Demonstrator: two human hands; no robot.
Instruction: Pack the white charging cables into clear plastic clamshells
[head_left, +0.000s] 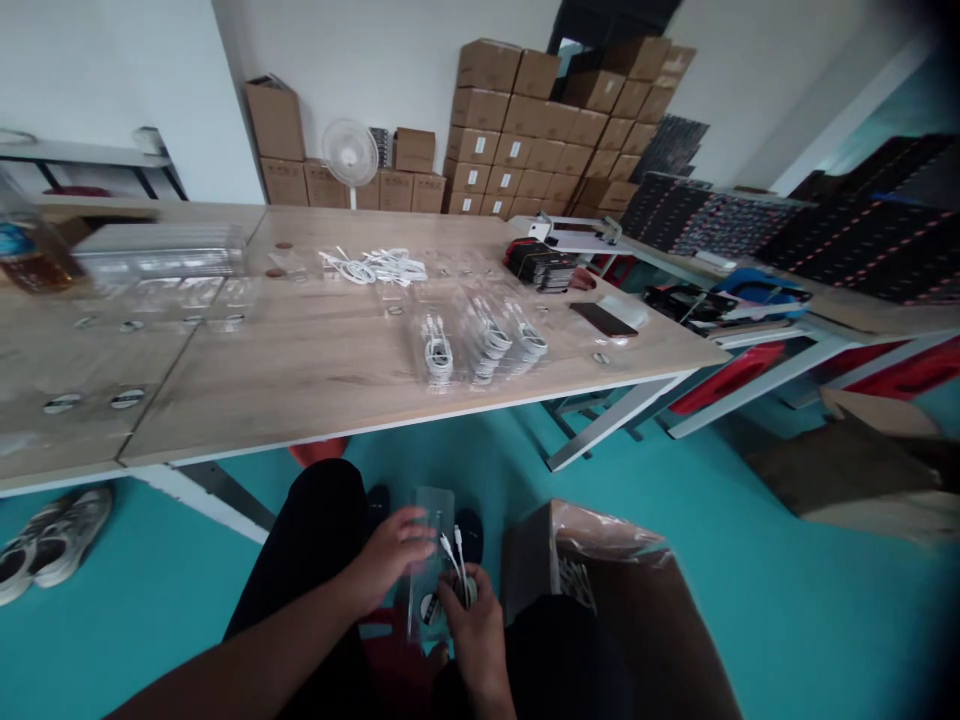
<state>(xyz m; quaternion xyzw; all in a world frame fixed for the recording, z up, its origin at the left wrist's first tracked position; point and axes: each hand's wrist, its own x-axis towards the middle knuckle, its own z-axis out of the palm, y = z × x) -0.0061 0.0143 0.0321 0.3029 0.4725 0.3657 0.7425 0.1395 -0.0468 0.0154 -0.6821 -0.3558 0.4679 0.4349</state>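
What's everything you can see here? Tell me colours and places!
table: two joined tops, light wood, middle
bagged cables: several, white, on table
loose cables: pile, white, farther back on table
phone: one, dark, table's right end
cardboard boxes: many, brown, back wall
fan: one, white, among boxes
shoes: two, grey, floor left
clear bag: one, see-through, over lap
white cable: one, white, at the bag
left hand: one, holds clear bag
right hand: one, holds white cable

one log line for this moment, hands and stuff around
left hand: holds clear sleeve | right hand: holds white cable at sleeve | box: beside right hand | table: bagged cables
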